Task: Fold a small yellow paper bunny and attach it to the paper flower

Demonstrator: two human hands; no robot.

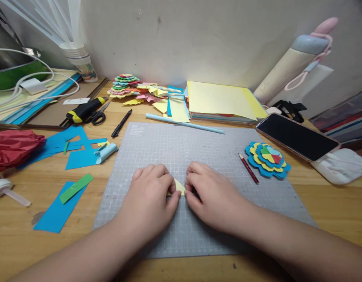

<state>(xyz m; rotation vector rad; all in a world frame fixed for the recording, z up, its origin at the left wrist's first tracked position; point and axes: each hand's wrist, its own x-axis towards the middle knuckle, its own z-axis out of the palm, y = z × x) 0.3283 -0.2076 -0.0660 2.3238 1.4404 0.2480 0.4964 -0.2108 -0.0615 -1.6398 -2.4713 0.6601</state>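
Note:
Both my hands rest on a grey cutting mat (181,149) in the middle of the wooden desk. My left hand (150,194) and my right hand (209,194) have their fingers curled and pinch a small folded piece of pale yellow paper (178,186) between them. Only a small triangle of the paper shows; the rest is hidden under my fingers.
A red pencil (248,168) and a layered blue-yellow paper flower (267,158) lie at the mat's right. A phone (297,136) leans further right. Yellow paper stack (222,100), paper flowers (125,84), black pen (121,123), scissors (98,114), blue scraps (75,150), red paper (13,147) lie around.

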